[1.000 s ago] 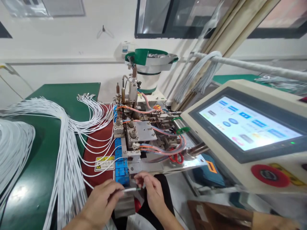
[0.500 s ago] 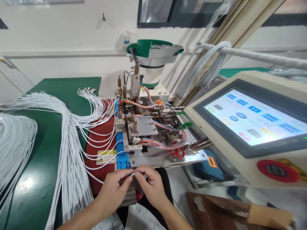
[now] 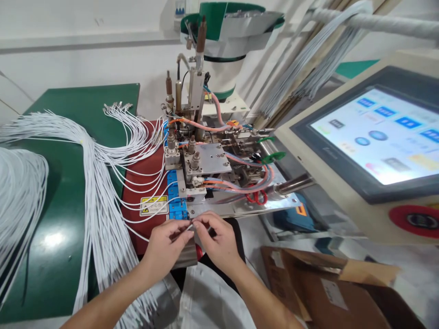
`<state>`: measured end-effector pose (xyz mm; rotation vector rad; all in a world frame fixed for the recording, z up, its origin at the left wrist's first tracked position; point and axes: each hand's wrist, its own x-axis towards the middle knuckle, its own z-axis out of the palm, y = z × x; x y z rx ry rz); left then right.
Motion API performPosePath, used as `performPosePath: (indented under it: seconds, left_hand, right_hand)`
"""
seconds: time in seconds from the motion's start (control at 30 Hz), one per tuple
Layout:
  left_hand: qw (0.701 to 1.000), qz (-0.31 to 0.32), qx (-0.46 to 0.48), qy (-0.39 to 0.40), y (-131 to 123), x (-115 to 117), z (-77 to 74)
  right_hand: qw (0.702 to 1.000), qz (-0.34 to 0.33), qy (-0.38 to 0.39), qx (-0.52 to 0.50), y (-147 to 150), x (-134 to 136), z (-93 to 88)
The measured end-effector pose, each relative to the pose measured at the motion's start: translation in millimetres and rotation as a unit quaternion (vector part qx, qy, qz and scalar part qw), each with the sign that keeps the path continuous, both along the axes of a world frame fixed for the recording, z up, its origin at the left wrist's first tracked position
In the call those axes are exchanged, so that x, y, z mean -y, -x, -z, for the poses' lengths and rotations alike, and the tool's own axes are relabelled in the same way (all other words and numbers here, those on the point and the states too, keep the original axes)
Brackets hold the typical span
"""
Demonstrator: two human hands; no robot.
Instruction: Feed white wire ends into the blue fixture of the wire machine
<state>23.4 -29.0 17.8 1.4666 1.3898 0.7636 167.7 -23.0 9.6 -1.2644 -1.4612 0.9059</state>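
Both of my hands meet just in front of the machine's near edge. My left hand (image 3: 168,246) is closed on a white cable (image 3: 190,226), whose end pokes out between thumb and forefinger. At that same end my right hand (image 3: 219,242) is closed, thumb and forefinger pinching the tip; its wires are too small to make out. Just beyond my fingers is a row of blue clamps (image 3: 176,206) with single white cables lying in them. These run left to a large bundle of white cables (image 3: 99,201) draped over the table.
A touchscreen panel (image 3: 380,132) juts in at the right, with a red button (image 3: 416,220) below it. Behind the machine stands a green-rimmed feeder bowl (image 3: 240,39). A cardboard box (image 3: 329,292) sits low at right. Another cable coil (image 3: 24,196) lies on the green table (image 3: 58,274).
The view has tilted down and closer, so the machine and panel appear higher and larger. Both hands keep their pinch on the cable end, with only slight finger movement.
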Motion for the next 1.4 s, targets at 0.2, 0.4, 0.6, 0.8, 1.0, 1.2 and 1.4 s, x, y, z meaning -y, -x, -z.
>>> performPosePath:
  seconds: [0.2, 0.4, 0.6, 0.8, 1.0, 1.2, 1.4]
  left_hand:
    - [0.998, -0.021, -0.024, -0.062, 0, 2, 3.3]
    - [1.0, -0.016, 0.02, -0.017, 1, 3, 9.7]
    - [0.998, -0.053, 0.033, -0.028, -4, 6, 8.9]
    - [0.996, -0.076, 0.002, -0.053, -5, 8, 12.2]
    - [0.996, 0.002, -0.054, -0.077, 3, 1, 6.3]
    - [0.991, 0.088, -0.094, -0.042, 7, -6, -0.6]
    - [0.998, -0.059, -0.008, -0.014, -1, 5, 14.5]
  right_hand:
    - [0.975, 0.008, 0.123, -0.185, 6, 2, 10.1]
    - [0.96, -0.011, 0.138, -0.244, 7, 0, 14.5]
    - [0.976, 0.034, 0.101, -0.188, 13, 2, 12.8]
    - [0.991, 0.082, 0.03, -0.101, 21, 6, 11.6]
    - [1.0, -0.023, -0.02, 0.008, 1, -6, 2.0]
    - [0.989, -0.128, -0.026, 0.063, -10, -11, -2.1]
    - [0.998, 0.023, 0.001, -0.058, 12, 4, 16.1]
